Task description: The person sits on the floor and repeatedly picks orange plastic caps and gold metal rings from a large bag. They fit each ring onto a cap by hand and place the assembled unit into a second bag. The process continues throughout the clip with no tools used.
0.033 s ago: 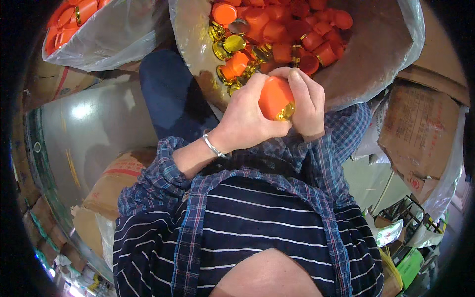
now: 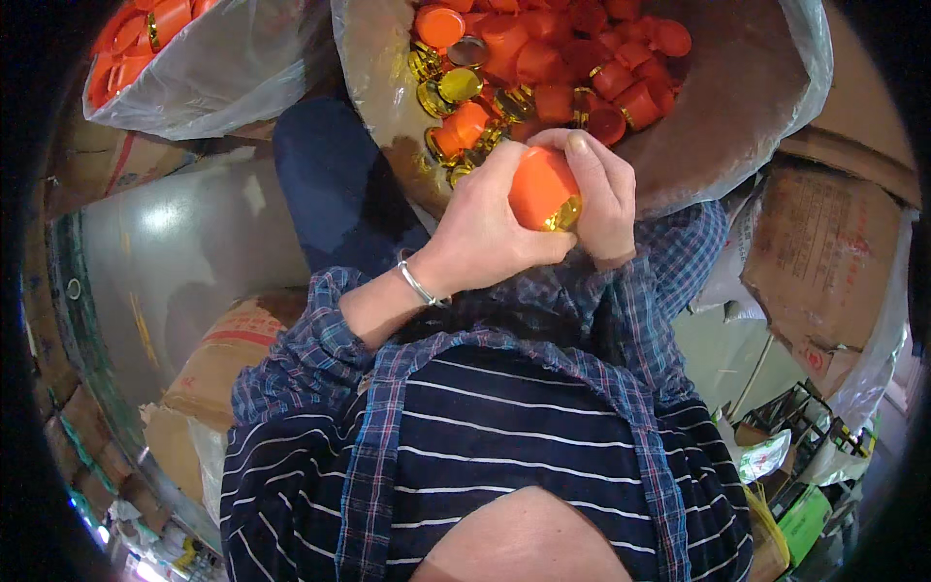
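Both my hands meet around one orange plastic cup-shaped piece (image 2: 538, 184) with a shiny gold end (image 2: 562, 215), in front of my body. My left hand (image 2: 475, 228), with a silver bangle on its wrist, is closed on the piece from the left, its thumb near the gold end. My right hand (image 2: 606, 199) wraps the right side with bent fingers. Just beyond my hands, a large plastic-lined container (image 2: 722, 150) holds a heap of similar orange pieces (image 2: 533, 63), along with loose gold discs (image 2: 460, 85).
A second clear plastic bag (image 2: 228, 82) with orange pieces stands at the far left. Cardboard cartons (image 2: 824, 252) are at the right, and another carton (image 2: 238, 344) is at the left. My dark-trousered leg (image 2: 325, 184) extends beside the container. A black rack (image 2: 800, 427) sits at lower right.
The orange piece has turned slightly in my hands, its gold end shifting a little up and right. Otherwise my hands have barely moved.
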A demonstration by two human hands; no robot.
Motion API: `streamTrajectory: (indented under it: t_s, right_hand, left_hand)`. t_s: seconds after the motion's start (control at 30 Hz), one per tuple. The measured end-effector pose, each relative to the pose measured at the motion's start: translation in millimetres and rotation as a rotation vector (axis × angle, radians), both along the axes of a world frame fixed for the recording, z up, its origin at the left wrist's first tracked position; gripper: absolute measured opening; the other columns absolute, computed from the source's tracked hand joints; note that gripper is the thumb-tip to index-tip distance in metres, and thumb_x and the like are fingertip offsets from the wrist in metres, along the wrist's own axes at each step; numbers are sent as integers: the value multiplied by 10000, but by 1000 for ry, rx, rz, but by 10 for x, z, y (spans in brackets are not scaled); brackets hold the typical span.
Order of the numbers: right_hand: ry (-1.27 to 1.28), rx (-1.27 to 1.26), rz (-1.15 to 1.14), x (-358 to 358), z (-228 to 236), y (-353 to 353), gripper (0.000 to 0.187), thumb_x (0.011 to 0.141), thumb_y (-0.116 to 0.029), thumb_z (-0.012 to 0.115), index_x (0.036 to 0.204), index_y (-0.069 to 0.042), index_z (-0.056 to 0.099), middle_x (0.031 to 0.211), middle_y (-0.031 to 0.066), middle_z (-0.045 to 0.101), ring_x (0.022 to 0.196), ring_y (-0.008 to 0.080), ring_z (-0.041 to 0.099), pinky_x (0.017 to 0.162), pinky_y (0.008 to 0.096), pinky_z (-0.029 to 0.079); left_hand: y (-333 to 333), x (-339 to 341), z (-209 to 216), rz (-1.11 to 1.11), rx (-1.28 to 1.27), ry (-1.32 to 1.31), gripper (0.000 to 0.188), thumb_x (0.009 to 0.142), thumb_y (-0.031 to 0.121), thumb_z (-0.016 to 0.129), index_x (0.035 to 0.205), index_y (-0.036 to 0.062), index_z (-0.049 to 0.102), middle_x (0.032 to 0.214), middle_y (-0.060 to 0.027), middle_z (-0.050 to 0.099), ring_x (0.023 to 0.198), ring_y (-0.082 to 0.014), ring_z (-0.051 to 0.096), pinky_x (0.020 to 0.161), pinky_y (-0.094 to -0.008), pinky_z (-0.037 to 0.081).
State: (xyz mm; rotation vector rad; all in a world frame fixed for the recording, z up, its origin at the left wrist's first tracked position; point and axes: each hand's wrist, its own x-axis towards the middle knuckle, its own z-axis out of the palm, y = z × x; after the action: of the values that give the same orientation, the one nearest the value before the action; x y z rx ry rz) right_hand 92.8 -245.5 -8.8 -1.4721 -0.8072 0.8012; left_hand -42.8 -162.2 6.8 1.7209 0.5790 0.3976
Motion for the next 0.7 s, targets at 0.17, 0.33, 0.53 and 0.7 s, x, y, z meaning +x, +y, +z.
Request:
streamTrajectory:
  t_s: [0.17,0.33,0.53,0.7]
  right_hand:
    - [1045,90,-116,135,-240,12,502,1031,-421,433,1107,34,630,1025,159,700,905,259,683,860,380,546]
    - [923,-54,-326,-29,-371,61,550,1028,-485,420,1106,20,624,1026,137,685,905,244,670,858,367,533]
    - [-186,22,-433,-484,-450,10,368,921,-180,660,1199,32,549,1137,150,589,1068,277,560,955,395,455]
    - [-779,81,-194,-386,-675,-104,392,860,-158,677,1185,25,556,1166,226,593,1053,401,571,917,447,479]
  left_hand:
    - [117,-65,-97,-174,-567,-306,555,909,303,739,1298,-15,501,1126,-50,598,1021,-113,582,907,-282,489]
    - [-93,-18,-390,78,-515,-350,386,989,264,636,1246,-13,552,1126,-30,618,1008,-76,562,913,-254,462]
    - [-196,153,-589,377,-543,-314,315,1016,310,592,1055,-2,615,932,-8,613,862,-56,516,772,-225,453]
    - [-140,96,-765,480,-1119,-227,320,1009,328,594,1116,32,651,1036,-23,656,903,-108,597,803,-260,488]
